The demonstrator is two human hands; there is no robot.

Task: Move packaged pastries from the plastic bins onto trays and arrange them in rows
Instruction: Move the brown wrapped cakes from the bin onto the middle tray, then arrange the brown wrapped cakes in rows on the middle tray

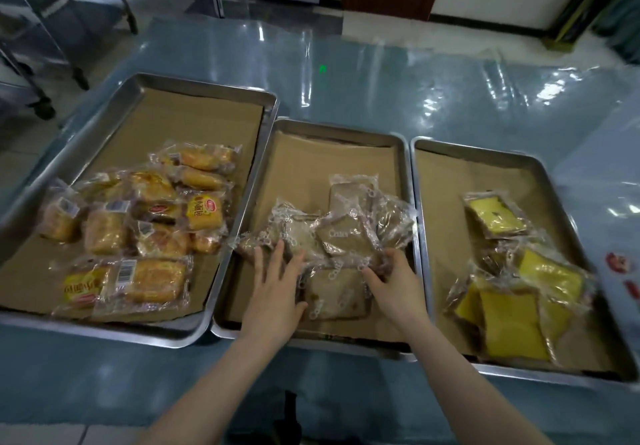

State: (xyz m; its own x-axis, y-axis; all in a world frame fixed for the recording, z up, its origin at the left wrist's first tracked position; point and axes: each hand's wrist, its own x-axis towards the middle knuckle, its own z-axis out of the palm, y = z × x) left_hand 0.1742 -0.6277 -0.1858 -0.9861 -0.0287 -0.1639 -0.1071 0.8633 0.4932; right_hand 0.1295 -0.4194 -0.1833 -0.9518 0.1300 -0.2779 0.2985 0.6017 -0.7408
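Note:
Three paper-lined steel trays sit side by side. The left tray (145, 84) holds a loose pile of golden packaged buns (145, 216). The middle tray (346, 129) holds several brown packaged pastries (343, 233) in a heap. The right tray (485, 154) holds yellow packaged cakes (512, 320). My left hand (277, 289) lies flat, fingers spread, on the left side of the brown heap. My right hand (394, 282) curls its fingers on a brown packet at the heap's right side; whether it grips it is unclear. No plastic bins are in view.
The trays rest on a table under a shiny blue plastic sheet (381, 74). A metal rack on wheels (45, 29) stands at the far left, on the floor. A white printed bag edge (620, 264) shows at the right. The far halves of all three trays show bare paper.

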